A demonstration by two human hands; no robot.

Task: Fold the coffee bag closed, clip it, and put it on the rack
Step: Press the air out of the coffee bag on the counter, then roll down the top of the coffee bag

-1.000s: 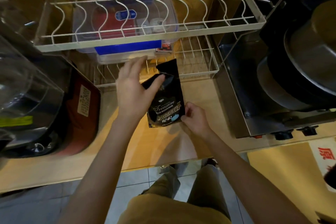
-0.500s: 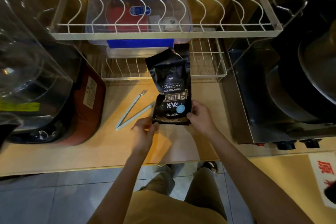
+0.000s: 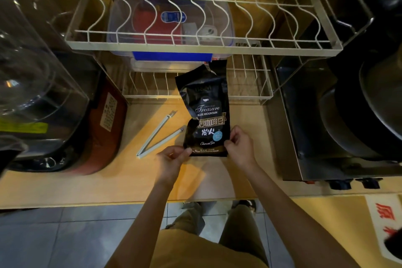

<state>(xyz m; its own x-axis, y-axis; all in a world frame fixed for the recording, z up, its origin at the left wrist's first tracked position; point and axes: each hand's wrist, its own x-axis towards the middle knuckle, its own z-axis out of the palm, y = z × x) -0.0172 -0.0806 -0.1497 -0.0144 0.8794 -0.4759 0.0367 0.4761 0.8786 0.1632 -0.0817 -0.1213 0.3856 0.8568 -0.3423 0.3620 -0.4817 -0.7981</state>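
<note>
A black coffee bag (image 3: 206, 111) with gold and white lettering lies on the wooden counter, its crumpled top unfolded and reaching over the lower wire shelf. My left hand (image 3: 171, 159) pinches the bag's bottom left corner. Fingers of my right hand (image 3: 239, 146) grip the bottom right corner. A pale long bag clip (image 3: 158, 137) lies open in a V shape on the counter just left of the bag, untouched. The white wire rack (image 3: 195, 45) stands behind, with an upper tier and a lower tier.
A clear lidded plastic box (image 3: 169, 26) with red and blue contents sits on the rack's lower tier. A dark appliance (image 3: 104, 124) with a glass jar stands at the left. A steel cooker (image 3: 326, 137) with dark pans sits at the right.
One second ago my left hand pressed the bag's top folded down. It let go, the top sprang straight, and the hand dropped to the bottom left corner, uncovering the clip.
</note>
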